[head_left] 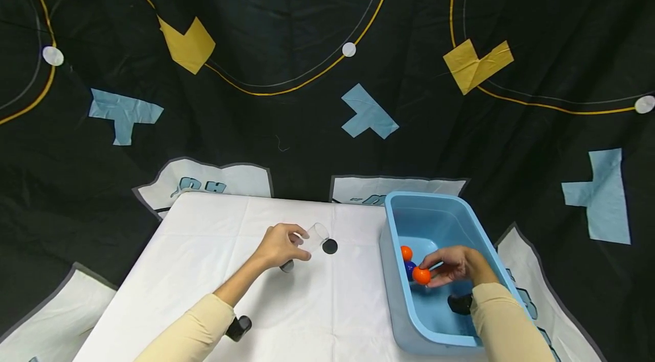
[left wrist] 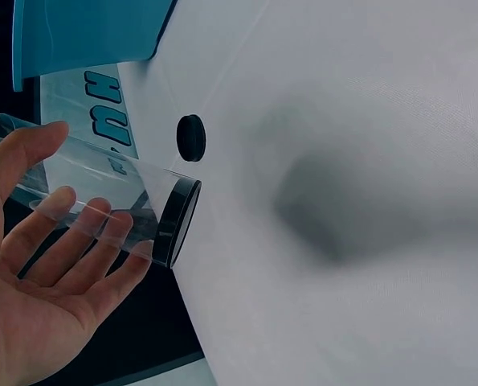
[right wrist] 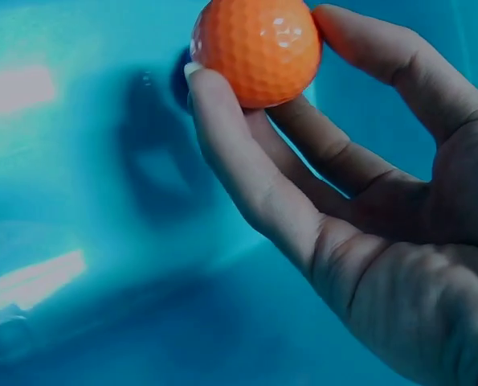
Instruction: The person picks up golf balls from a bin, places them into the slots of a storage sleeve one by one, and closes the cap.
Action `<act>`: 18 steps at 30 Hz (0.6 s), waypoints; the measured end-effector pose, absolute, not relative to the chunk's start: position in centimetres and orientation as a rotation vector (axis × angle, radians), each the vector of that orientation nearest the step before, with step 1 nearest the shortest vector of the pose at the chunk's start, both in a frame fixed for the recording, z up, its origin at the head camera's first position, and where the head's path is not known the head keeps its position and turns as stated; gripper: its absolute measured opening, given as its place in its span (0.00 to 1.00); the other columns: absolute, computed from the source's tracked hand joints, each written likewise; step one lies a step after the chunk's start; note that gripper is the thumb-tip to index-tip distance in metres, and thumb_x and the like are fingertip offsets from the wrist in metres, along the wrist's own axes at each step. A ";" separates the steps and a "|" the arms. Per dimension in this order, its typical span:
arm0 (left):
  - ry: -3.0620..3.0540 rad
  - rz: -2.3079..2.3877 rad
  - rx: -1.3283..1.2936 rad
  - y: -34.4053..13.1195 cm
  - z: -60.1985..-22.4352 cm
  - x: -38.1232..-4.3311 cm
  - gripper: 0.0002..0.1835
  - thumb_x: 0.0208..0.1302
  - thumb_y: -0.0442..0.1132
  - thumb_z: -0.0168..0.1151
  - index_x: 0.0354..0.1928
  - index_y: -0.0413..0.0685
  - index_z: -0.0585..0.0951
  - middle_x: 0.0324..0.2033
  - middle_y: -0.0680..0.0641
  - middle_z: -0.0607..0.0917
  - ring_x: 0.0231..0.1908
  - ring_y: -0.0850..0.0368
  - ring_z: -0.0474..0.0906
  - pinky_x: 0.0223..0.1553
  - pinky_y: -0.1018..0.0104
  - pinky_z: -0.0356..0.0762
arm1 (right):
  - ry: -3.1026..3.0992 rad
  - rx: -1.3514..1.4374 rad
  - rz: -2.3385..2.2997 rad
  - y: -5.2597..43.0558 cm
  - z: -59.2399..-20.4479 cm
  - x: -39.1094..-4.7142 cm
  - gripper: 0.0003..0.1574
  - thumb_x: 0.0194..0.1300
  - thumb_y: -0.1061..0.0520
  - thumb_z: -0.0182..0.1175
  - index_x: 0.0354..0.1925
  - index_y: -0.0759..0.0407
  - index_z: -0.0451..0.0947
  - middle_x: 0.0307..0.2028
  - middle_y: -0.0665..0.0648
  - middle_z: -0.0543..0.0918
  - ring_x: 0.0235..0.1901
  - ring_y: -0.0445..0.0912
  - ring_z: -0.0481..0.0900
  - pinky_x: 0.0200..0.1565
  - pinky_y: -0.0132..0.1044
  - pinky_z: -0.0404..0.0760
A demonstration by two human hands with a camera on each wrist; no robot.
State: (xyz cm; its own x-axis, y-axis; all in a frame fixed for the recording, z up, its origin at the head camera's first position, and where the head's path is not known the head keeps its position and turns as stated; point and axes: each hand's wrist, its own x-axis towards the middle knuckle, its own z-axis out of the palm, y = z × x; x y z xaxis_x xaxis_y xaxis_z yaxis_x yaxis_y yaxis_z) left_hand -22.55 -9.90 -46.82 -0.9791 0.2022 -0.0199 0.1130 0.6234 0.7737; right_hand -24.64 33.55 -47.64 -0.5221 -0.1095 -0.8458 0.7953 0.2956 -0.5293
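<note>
My left hand [head_left: 278, 245] grips a clear plastic tube [left wrist: 114, 181] with a black end cap [left wrist: 181, 221], held tilted above the white table. Its open end [head_left: 318, 232] points toward the back right in the head view. On the table just past it lies a round black lid [head_left: 330, 246]. Inside the blue bin, my right hand [head_left: 452, 264] pinches an orange golf ball [right wrist: 259, 52] between thumb and fingers. Beside that ball are a dark blue ball [head_left: 409, 269], partly hidden, and another orange ball [head_left: 406, 253], near the bin's left wall.
The light blue bin [head_left: 391, 294] stands on the right side of the white table [head_left: 204, 259], its walls rising around my right hand. A black cloth [head_left: 286, 134] with yellow and blue tape patches hangs behind. Black wrist cameras [head_left: 239, 328] sit under both forearms.
</note>
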 end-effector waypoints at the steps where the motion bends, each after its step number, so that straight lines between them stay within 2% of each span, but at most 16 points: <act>1: 2.735 1.293 0.268 -9.9 -46.8 -22.5 0.19 0.41 0.39 0.83 0.39 0.50 0.88 0.35 0.46 0.90 0.39 0.54 0.86 0.41 0.57 0.83 | 1.729 0.610 -1.356 33.6 -47.4 -24.7 0.17 0.71 0.58 0.62 0.52 0.69 0.76 0.42 0.66 0.87 0.46 0.59 0.89 0.53 0.41 0.83; 6: 2.727 1.294 0.266 -9.7 -46.7 -22.6 0.19 0.41 0.39 0.83 0.40 0.50 0.88 0.35 0.48 0.90 0.38 0.56 0.85 0.41 0.58 0.83 | 1.771 0.532 -1.382 33.8 -46.1 -25.3 0.21 0.71 0.58 0.62 0.56 0.69 0.74 0.45 0.67 0.86 0.45 0.60 0.89 0.49 0.41 0.85; 13: 2.726 1.296 0.288 -9.5 -46.6 -22.7 0.19 0.41 0.40 0.83 0.40 0.51 0.88 0.34 0.49 0.90 0.38 0.56 0.85 0.39 0.60 0.83 | 1.806 0.420 -1.398 33.2 -43.7 -26.0 0.27 0.72 0.57 0.60 0.62 0.71 0.69 0.48 0.68 0.83 0.40 0.56 0.91 0.47 0.38 0.85; 18: 2.735 1.288 0.292 -9.4 -46.7 -22.8 0.19 0.41 0.40 0.83 0.40 0.51 0.88 0.34 0.49 0.90 0.38 0.56 0.84 0.39 0.60 0.82 | 1.828 0.340 -1.452 32.2 -41.7 -26.2 0.26 0.74 0.57 0.58 0.62 0.71 0.69 0.49 0.66 0.83 0.40 0.54 0.91 0.48 0.39 0.85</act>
